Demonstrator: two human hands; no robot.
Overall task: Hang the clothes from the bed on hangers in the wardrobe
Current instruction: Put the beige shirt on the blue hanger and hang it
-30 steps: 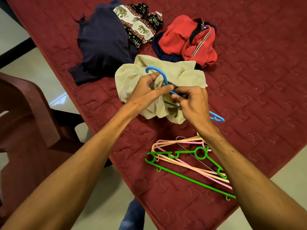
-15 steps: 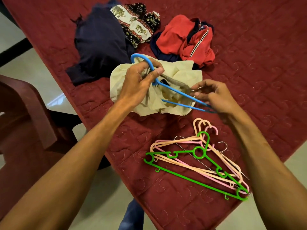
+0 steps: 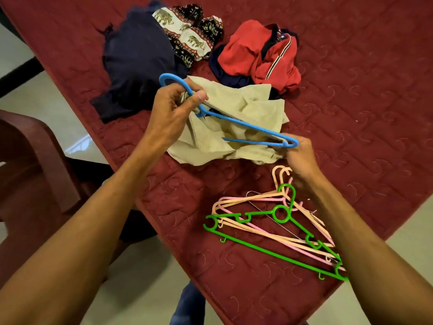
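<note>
Left hand (image 3: pixel 172 109) is gripping the neck of the blue hanger (image 3: pixel 236 124) just below its hook, thumb pressed over it, with a bit of the beige shirt (image 3: pixel 236 106) pinched in too. Right hand (image 3: pixel 302 158) is closed around the hanger's far shoulder tip and the beige fabric bunched there. The hanger sits tilted over the shirt, partly threaded into it. The shirt lies crumpled on the maroon quilted bed (image 3: pixel 363 113), near its edge.

Behind it: a dark navy garment (image 3: pixel 138 66), an elephant-print cloth (image 3: pixel 189 31) touching it, and a red jacket (image 3: pixel 260 55) to the right. Spare hangers are stacked just beside the right wrist: the green hanger (image 3: pixel 278 213) on top, peach and pink ones under it. A brown chair (image 3: pixel 30 165) stands beside the bed.
</note>
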